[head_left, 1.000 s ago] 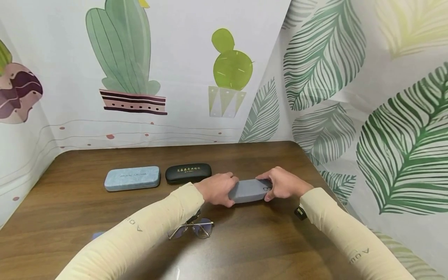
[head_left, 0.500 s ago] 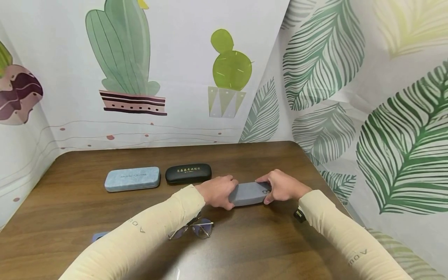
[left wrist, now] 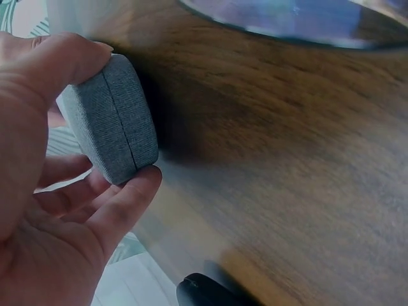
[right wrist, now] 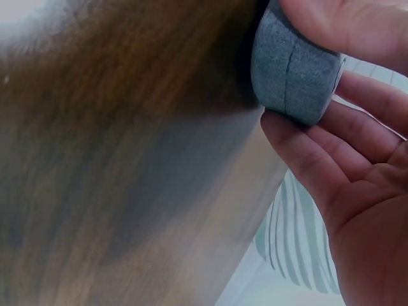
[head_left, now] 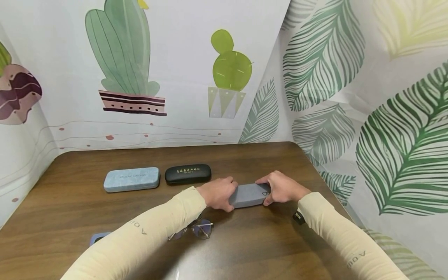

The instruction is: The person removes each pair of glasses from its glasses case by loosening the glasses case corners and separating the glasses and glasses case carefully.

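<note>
**Both hands grip the ends of a closed grey glasses case**

Head view: a grey fabric glasses case (head_left: pixel 249 195) sits right of centre on the brown wooden table (head_left: pixel 273 241), lying roughly left to right, its lid closed. The left hand (head_left: pixel 217 193) wraps the case's left end, fingers curled over the far side and thumb on the near side. The right hand (head_left: pixel 282 188) clasps the right end the same way, a small glasses logo showing just beside its thumb. Whether the case rests on the wood or is raised a little cannot be told from here. Farther left, near the back, a black glasses case (head_left: pixel 188 173) with gold lettering lies just beside a light blue glasses case (head_left: pixel 131 179); both are closed and well apart from the hands. A pair of thin-framed glasses (head_left: pixel 196 228) lies near the viewer, partly under the left sleeve, and a small blue object (head_left: pixel 99 237) peeks out at the near left.

Left wrist view: the left hand (left wrist: pixel 51 191) pinches the rounded end of the grey case (left wrist: pixel 111 121), thumb on top, fingertips (left wrist: pixel 137 188) beneath; the seam between lid and base is shut.

Right wrist view: the right hand (right wrist: pixel 357 159) holds the other end of the case (right wrist: pixel 290 70) between thumb above and curled fingers (right wrist: pixel 299 150) below, seam closed, just above the table.
</note>
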Demonstrator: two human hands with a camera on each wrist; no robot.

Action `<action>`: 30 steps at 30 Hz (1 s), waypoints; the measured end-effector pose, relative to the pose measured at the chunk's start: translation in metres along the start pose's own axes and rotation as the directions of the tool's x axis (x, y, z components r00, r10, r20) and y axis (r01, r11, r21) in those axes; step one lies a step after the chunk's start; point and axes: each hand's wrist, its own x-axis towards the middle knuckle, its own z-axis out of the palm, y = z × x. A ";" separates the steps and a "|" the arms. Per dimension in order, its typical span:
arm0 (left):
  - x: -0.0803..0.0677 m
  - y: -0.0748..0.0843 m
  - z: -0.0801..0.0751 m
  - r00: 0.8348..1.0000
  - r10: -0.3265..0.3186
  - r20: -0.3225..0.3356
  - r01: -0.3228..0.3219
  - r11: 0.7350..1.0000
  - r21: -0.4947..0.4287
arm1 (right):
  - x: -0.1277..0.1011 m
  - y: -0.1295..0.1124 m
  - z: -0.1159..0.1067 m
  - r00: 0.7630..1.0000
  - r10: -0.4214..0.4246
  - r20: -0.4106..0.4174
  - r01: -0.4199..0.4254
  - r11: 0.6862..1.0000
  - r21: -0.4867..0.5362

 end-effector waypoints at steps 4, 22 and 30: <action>0.001 0.000 0.001 1.000 0.006 0.009 -0.006 1.000 0.012 | 0.000 -0.001 0.001 1.000 0.006 -0.003 -0.006 1.000 -0.014; 0.005 0.001 0.000 1.000 -0.007 0.031 0.007 1.000 0.011 | 0.005 0.002 -0.003 1.000 0.013 0.025 -0.012 1.000 -0.024; 0.006 -0.001 0.002 1.000 0.003 0.025 -0.003 1.000 0.013 | 0.010 0.002 -0.008 0.997 0.031 0.072 -0.032 0.999 0.011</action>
